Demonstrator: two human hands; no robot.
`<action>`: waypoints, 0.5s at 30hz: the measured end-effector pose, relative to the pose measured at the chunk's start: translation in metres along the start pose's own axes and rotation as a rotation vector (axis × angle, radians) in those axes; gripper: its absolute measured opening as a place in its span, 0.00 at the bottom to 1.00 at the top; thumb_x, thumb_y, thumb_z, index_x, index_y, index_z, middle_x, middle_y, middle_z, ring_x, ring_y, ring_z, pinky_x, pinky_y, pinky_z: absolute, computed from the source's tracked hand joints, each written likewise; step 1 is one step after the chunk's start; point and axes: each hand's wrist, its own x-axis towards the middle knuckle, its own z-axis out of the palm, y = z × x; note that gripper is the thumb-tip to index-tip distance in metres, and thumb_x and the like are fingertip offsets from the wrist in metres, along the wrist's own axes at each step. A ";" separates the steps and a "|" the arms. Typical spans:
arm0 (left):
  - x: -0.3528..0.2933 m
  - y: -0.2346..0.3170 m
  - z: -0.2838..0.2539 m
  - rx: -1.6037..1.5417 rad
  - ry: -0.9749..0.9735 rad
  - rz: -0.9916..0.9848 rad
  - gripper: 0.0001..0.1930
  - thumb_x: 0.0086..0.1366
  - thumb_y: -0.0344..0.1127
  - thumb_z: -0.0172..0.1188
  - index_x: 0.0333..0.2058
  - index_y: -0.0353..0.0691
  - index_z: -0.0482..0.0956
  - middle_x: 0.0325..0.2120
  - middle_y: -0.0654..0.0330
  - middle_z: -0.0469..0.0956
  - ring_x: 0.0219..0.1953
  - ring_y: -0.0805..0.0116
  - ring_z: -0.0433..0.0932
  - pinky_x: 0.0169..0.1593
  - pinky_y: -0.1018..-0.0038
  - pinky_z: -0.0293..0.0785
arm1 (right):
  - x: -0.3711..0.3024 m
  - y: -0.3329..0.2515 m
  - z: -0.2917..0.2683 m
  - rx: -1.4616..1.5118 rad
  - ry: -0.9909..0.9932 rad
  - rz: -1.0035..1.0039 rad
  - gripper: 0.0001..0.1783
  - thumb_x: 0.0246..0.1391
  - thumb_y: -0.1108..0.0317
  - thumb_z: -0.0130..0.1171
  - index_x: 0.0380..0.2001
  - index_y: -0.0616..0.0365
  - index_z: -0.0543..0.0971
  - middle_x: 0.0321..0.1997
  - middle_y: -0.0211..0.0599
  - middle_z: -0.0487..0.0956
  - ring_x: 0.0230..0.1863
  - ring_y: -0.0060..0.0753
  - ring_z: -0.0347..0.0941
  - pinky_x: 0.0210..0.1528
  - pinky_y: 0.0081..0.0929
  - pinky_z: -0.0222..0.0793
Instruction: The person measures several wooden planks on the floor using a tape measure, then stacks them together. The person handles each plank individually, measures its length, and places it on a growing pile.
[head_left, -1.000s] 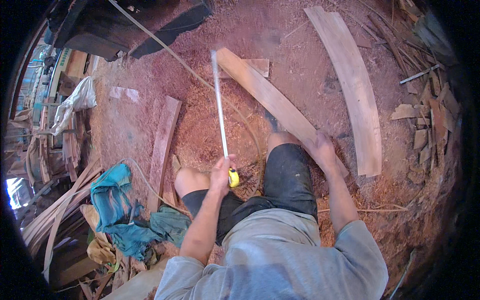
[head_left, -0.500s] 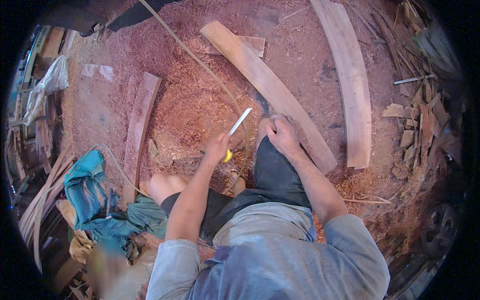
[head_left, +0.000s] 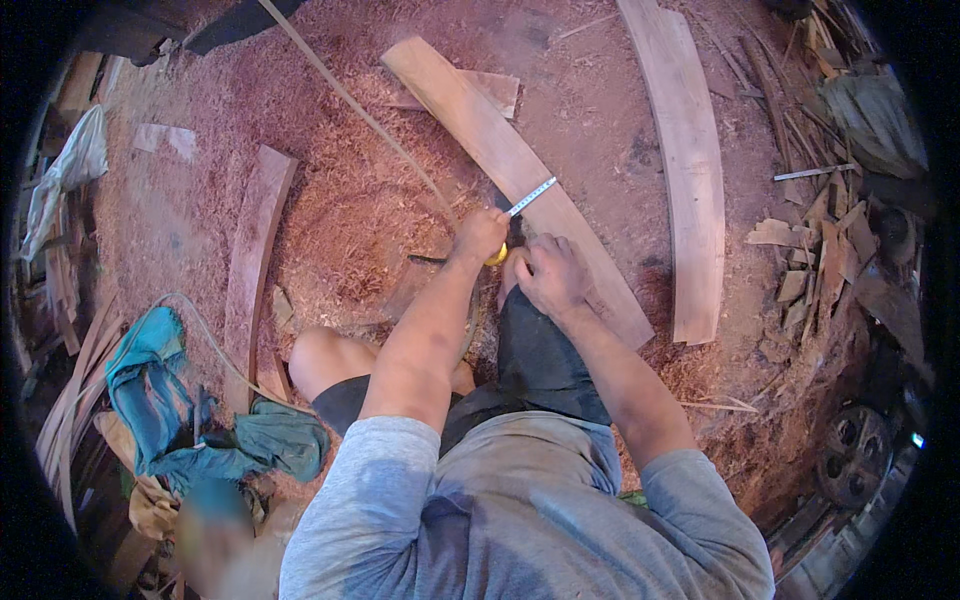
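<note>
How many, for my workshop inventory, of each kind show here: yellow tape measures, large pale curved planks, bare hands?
Yellow tape measure: 1
Large pale curved planks: 2 (middle plank, far-right plank)
Bare hands: 2 (left hand, right hand)
Total: 5

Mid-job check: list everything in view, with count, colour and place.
middle plank: 1, light brown, centre
tape measure: 1, yellow, in left hand
blade: 1, white, across middle plank
right plank: 1, light brown, right
left plank: 1, reddish, left
board: 1, brown, under middle plank
cord: at least 1, tan, top left to centre
cloth: count unclear, teal, lower left
bag: 1, white, far left
strips: several, tan, far left
scraps: many, brown, right
wheel: 1, dark, lower right
shavings: countless, reddish, all around
shorts: 1 pair, black, centre
hands: 2, bare, centre; right hand beside middle plank
</note>
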 end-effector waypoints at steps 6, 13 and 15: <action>0.007 -0.006 0.011 -0.140 -0.025 -0.216 0.17 0.66 0.48 0.50 0.35 0.42 0.82 0.37 0.45 0.80 0.43 0.41 0.78 0.47 0.52 0.73 | 0.005 0.002 0.003 0.040 -0.023 -0.023 0.13 0.47 0.60 0.59 0.26 0.61 0.77 0.38 0.42 0.75 0.44 0.49 0.70 0.47 0.44 0.69; 0.004 0.002 0.006 -0.118 -0.002 -0.207 0.18 0.66 0.49 0.50 0.36 0.43 0.82 0.37 0.45 0.80 0.42 0.42 0.79 0.48 0.53 0.73 | 0.005 0.005 0.001 0.062 0.008 -0.050 0.13 0.47 0.61 0.61 0.27 0.62 0.76 0.39 0.43 0.75 0.44 0.50 0.70 0.48 0.45 0.69; 0.004 0.002 0.005 -0.090 0.007 -0.198 0.19 0.67 0.49 0.48 0.34 0.43 0.83 0.36 0.46 0.81 0.42 0.46 0.80 0.47 0.54 0.74 | 0.006 0.004 0.001 0.058 -0.005 -0.046 0.13 0.47 0.61 0.61 0.27 0.62 0.76 0.39 0.43 0.75 0.44 0.50 0.69 0.48 0.45 0.69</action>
